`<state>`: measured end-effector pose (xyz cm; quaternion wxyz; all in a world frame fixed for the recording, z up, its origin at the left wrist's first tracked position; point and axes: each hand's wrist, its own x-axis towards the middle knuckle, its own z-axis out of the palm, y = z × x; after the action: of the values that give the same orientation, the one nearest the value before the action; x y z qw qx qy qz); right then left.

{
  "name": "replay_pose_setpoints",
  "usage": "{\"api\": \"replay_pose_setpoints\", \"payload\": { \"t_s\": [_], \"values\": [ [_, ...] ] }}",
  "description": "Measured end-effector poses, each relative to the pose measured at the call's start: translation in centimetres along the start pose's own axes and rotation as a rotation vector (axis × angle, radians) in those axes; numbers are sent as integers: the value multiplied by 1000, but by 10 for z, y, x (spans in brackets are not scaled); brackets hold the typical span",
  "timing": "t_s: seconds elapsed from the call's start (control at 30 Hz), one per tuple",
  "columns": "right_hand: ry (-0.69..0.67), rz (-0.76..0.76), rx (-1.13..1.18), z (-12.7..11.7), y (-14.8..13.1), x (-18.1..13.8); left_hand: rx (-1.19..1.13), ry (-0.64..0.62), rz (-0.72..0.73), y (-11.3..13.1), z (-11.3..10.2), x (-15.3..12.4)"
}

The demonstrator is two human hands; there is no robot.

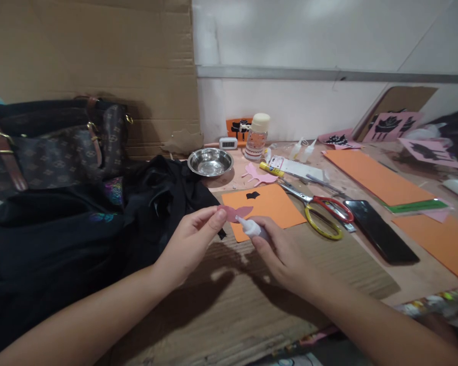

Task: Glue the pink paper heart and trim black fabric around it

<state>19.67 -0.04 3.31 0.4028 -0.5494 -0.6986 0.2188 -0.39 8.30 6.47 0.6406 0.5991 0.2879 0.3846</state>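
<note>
Between thumb and fingers, my left hand (198, 236) pinches a small dark pink paper cutout (236, 212) with a pointed right end. My right hand (280, 249) is closed round a white glue bottle (254, 229), its narrow nozzle touching or very near the cutout's lower edge. Below and behind both lies an orange paper sheet (278, 203) on the wooden board (229, 315). A small black paper piece (253, 195) rests on that sheet. Part of the glue bottle is hidden by my right fingers.
Right of the sheet are scissors (324, 213) with red and yellow handles and a black phone (379, 231). Behind stand a metal bowl (210, 163), a jar (257, 140) and a glue stick (272, 169). Black cloth (137, 218) and a brown bag (53, 145) occupy the left.
</note>
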Motion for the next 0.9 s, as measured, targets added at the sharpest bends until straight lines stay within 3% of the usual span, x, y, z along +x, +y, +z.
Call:
{"api": "replay_pose_setpoints", "payload": {
  "t_s": [0.37,0.9],
  "values": [
    [-5,21,14,0,0,-1,151,-1,33,3,0,-4],
    [18,41,57,-2,-1,1,50,-44,62,7,2,-2]
  ]
}}
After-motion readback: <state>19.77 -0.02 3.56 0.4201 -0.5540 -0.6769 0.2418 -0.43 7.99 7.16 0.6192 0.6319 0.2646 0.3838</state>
